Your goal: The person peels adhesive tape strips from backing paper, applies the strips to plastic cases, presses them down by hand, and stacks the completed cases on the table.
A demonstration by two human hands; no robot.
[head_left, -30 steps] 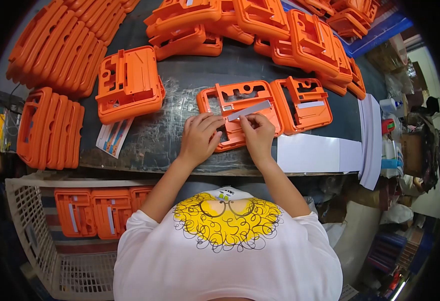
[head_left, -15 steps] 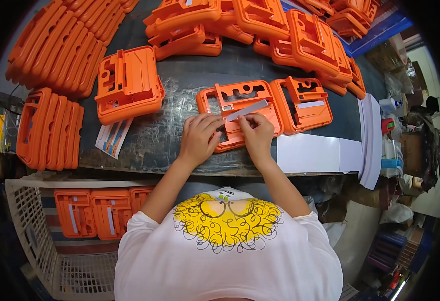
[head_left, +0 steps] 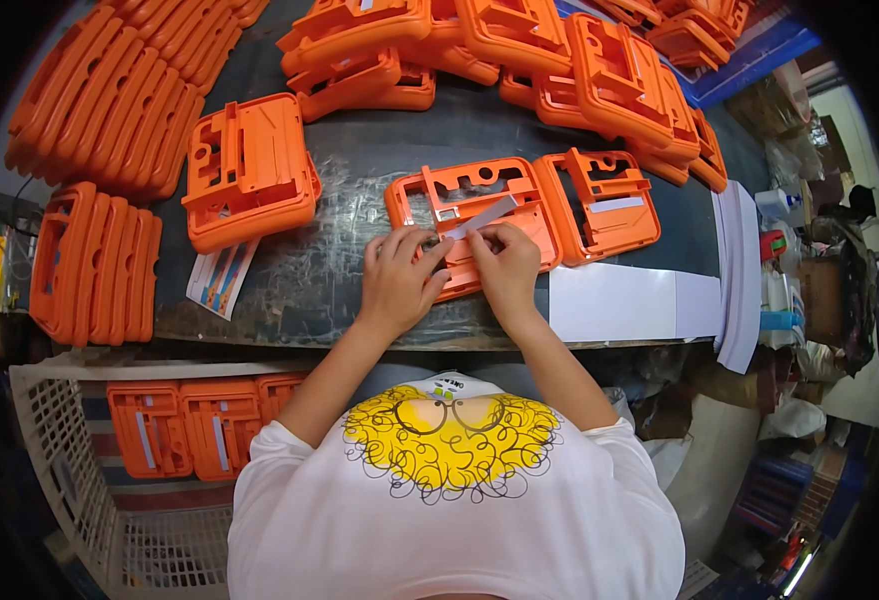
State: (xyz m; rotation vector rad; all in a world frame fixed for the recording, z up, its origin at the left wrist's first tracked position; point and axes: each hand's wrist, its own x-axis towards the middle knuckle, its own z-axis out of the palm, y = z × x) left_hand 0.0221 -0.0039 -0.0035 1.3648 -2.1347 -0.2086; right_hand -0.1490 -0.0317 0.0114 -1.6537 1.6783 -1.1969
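A pale, narrow strip (head_left: 491, 213) slants over an orange plastic frame (head_left: 536, 222) on the dark table. At its lower end, my left hand (head_left: 395, 283) has its fingers curled together against the strip, just above the frame's left side. My right hand (head_left: 507, 275) pinches the same strip between thumb and forefinger, close to my left fingertips. Both hands cover part of the frame's lower edge. Touching that frame on the right is a second orange frame (head_left: 623, 226) with a similar pale strip (head_left: 615, 204) lying flat in it.
White sheets (head_left: 614, 305) lie right of my hands, near the table edge. A single orange frame (head_left: 259, 205) rests on a printed sheet (head_left: 221, 280) at left. Stacked orange frames (head_left: 99, 110) line the far left; more are piled behind. Below stands a white plastic crate (head_left: 54, 440) holding several frames.
Both hands stay at the strip, and my right fingers have drawn slightly nearer to my left. The whole view has shifted a little.
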